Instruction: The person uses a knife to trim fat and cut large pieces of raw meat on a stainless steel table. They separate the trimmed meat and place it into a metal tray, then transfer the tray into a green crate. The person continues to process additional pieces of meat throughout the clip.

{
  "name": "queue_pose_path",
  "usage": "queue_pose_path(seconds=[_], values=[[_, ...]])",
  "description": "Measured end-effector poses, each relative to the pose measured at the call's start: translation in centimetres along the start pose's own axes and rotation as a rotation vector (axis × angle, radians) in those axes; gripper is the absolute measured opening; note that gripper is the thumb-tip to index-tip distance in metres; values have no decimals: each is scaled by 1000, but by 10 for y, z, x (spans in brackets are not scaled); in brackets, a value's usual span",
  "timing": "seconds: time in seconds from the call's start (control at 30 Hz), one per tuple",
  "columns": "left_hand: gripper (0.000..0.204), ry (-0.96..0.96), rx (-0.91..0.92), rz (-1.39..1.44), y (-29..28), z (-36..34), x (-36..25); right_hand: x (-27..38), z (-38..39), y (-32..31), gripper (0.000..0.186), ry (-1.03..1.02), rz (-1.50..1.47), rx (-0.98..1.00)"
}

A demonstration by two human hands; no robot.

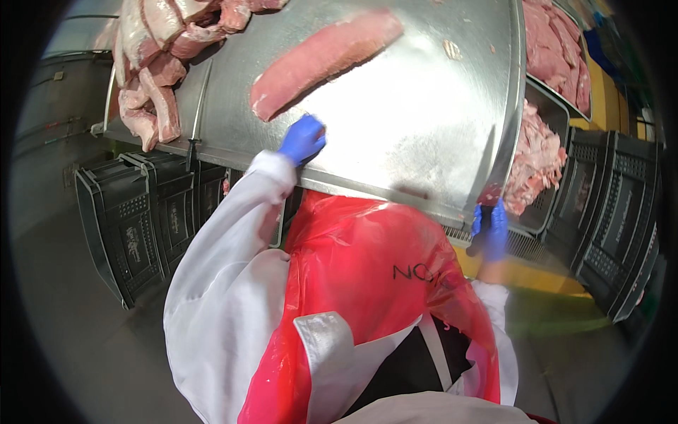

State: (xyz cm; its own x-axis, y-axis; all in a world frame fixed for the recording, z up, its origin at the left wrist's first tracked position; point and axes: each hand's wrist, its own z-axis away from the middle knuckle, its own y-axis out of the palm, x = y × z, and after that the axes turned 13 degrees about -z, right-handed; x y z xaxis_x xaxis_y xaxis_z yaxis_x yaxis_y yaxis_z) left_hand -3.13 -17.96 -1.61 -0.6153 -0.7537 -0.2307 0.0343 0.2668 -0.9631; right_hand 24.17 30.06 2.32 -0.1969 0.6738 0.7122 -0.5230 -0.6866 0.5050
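A long pink piece of boneless meat [325, 60] lies slantwise on the metal work table [417, 120]. My left hand [304, 139], in a blue glove, is closed in a fist by the table's near edge, just below the meat's left end and apart from it. Nothing shows in its fingers. At the right edge of the table my gloved right hand [496, 230], a little blurred, is closed round the dark handle of a knife [489, 192]. The blade points away from me, beside a tub of pale trimmings [534, 159].
Large cuts of meat [166, 42] are heaped at the far left. More pink meat fills a tray [558, 53] at the far right. Black plastic crates [131, 219] stand below the table on the left, with others [607, 212] on the right. A small scrap [452, 49] lies on the table.
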Motion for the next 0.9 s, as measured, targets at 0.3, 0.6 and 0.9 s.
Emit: queue_pose_path(seconds=[0.3,0.6,0.9], values=[[28,-407,403,-424,-98,223,97,-20,-78,111,36,88,162,294],[75,-397,-102,-113,-91,-31,145,-34,-111,148,23,100,288,332],[102,-83,555,197,-44,-157,121,-28,-94,143,17,63,338,143]])
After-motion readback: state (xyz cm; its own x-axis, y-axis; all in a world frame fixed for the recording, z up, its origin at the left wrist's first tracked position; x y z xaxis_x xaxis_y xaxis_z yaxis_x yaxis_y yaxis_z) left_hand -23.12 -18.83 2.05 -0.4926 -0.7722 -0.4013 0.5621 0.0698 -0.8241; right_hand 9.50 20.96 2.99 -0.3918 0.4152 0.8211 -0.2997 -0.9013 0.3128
